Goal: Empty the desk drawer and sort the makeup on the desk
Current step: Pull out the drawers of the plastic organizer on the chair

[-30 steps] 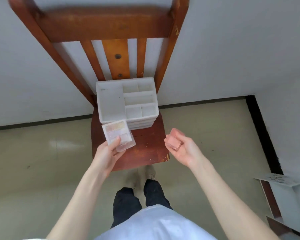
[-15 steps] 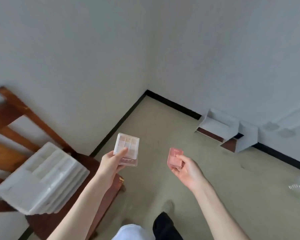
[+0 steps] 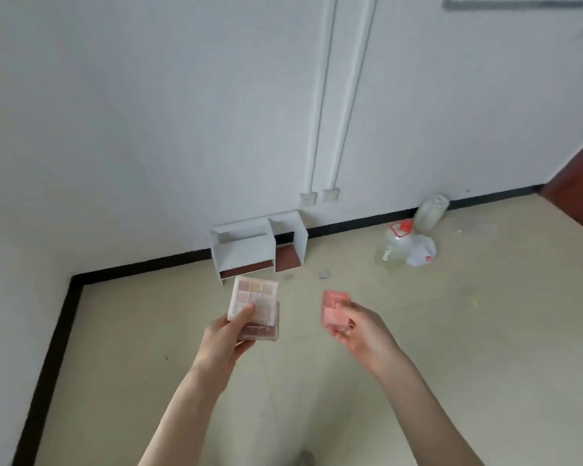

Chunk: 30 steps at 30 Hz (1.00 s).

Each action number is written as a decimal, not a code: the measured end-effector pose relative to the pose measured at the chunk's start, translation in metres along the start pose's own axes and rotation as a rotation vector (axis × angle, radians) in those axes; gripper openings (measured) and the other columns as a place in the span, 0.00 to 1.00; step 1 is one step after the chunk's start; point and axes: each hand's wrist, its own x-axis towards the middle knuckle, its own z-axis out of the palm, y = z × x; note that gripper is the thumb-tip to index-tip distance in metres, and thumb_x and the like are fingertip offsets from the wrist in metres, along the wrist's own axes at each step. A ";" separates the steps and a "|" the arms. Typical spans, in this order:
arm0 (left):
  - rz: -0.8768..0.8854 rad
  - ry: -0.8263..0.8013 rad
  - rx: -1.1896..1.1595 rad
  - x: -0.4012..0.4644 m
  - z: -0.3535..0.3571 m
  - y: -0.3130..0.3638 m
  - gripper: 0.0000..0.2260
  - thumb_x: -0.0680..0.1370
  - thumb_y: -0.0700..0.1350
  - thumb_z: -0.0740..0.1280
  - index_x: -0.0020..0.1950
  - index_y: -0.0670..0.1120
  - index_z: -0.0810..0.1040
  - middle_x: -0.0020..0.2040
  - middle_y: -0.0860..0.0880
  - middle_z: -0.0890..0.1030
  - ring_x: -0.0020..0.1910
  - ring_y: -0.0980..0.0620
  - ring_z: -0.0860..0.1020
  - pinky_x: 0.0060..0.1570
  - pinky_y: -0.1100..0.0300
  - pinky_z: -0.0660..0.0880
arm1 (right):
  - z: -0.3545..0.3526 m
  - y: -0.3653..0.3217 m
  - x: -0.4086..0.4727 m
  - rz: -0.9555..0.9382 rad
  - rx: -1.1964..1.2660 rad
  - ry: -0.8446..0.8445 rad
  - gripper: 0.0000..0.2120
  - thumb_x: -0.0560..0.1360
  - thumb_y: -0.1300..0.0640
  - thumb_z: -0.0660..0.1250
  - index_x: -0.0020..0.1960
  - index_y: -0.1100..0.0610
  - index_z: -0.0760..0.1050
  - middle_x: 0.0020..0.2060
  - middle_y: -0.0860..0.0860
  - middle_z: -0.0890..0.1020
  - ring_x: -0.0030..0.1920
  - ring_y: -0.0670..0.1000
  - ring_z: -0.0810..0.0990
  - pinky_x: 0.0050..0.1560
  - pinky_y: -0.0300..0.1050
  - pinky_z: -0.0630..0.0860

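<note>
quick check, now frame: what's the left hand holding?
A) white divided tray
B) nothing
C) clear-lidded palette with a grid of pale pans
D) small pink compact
C: the left hand grips a clear-lidded eyeshadow palette with a grid of pale pans, thumb across its lid; the small pink compact is in the right hand, and no tray is in view.
</note>
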 end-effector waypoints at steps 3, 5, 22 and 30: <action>-0.014 -0.122 0.057 0.029 0.079 0.012 0.10 0.77 0.45 0.66 0.51 0.40 0.79 0.44 0.45 0.82 0.45 0.49 0.79 0.47 0.59 0.74 | -0.057 -0.042 0.009 -0.059 0.051 0.082 0.07 0.77 0.67 0.61 0.45 0.61 0.77 0.38 0.54 0.80 0.40 0.51 0.77 0.44 0.42 0.75; -0.044 -0.199 0.089 0.047 0.127 0.015 0.09 0.77 0.45 0.65 0.51 0.41 0.78 0.45 0.44 0.82 0.46 0.48 0.79 0.47 0.59 0.74 | -0.092 -0.064 0.015 -0.085 0.093 0.133 0.07 0.77 0.65 0.61 0.47 0.61 0.78 0.39 0.54 0.80 0.40 0.50 0.77 0.44 0.41 0.75; -0.187 -0.659 0.409 0.231 0.492 0.051 0.09 0.76 0.45 0.67 0.48 0.40 0.79 0.40 0.46 0.81 0.42 0.50 0.78 0.45 0.59 0.73 | -0.288 -0.255 0.133 -0.263 0.465 0.621 0.06 0.78 0.63 0.61 0.46 0.61 0.77 0.39 0.54 0.80 0.40 0.50 0.75 0.43 0.42 0.74; -0.233 -0.853 0.555 0.267 0.660 0.038 0.08 0.76 0.45 0.67 0.50 0.42 0.79 0.42 0.45 0.82 0.44 0.49 0.79 0.47 0.58 0.73 | -0.389 -0.324 0.158 -0.341 0.585 0.811 0.06 0.78 0.62 0.62 0.48 0.60 0.78 0.39 0.52 0.80 0.39 0.49 0.76 0.41 0.41 0.74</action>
